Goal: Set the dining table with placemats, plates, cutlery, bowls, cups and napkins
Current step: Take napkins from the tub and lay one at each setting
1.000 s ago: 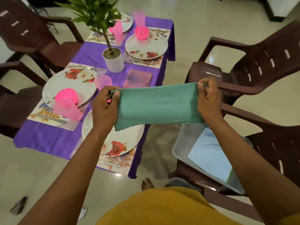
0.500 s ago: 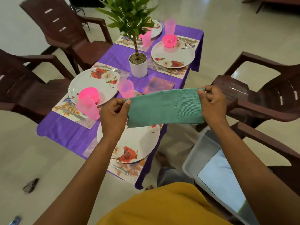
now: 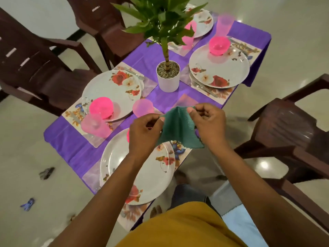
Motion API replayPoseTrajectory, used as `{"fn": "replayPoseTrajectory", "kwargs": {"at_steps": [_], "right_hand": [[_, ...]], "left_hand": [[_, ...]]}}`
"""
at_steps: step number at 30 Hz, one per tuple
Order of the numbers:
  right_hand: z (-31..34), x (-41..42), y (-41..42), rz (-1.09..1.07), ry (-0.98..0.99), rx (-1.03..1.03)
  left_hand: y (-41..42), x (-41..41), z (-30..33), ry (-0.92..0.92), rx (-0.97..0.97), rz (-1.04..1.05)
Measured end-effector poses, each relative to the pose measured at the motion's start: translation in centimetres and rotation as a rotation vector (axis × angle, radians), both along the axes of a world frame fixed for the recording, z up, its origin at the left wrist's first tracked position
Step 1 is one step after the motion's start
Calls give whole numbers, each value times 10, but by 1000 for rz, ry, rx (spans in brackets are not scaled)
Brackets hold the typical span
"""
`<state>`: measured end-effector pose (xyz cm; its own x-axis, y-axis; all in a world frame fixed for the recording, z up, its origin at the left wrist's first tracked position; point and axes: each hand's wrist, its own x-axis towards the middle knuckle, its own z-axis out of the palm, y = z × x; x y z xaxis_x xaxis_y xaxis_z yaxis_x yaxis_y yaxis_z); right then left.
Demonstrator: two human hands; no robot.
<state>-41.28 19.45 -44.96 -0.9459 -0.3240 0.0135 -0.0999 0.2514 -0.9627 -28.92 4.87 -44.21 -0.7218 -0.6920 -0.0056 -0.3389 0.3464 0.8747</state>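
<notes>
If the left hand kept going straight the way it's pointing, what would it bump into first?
Probably the right hand: the left hand points across the folded green ribbed cloth napkin towards it. Depth is hard to judge from above.

A purple-clothed table (image 3: pixel 156 102) carried floral placemats (image 3: pixel 236 50) at its four corners, with a white potted plant (image 3: pixel 168 78) standing at its middle and a pink cup (image 3: pixel 143 107) just beside it.
</notes>
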Motion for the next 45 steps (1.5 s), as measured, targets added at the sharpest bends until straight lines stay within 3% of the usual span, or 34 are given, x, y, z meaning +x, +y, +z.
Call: {"fn": "replayPoseTrajectory", "kwargs": {"at_steps": [6,15,30,38,45], "right_hand": [[-1,-14,-29,183,-43,-2],[10,-15,-38,263,-26,-26],[23,-10,-8,273,164,109],[20,-53,0,244,190,156],[20,-124,7,496,156,141]], "left_hand": [[3,-31,7,8,38,80],[7,-43,15,95,55,174],[28,-32,16,229,245,-10],[30,-57,9,190,8,-39],[25,-104,0,68,-269,-116]]}}
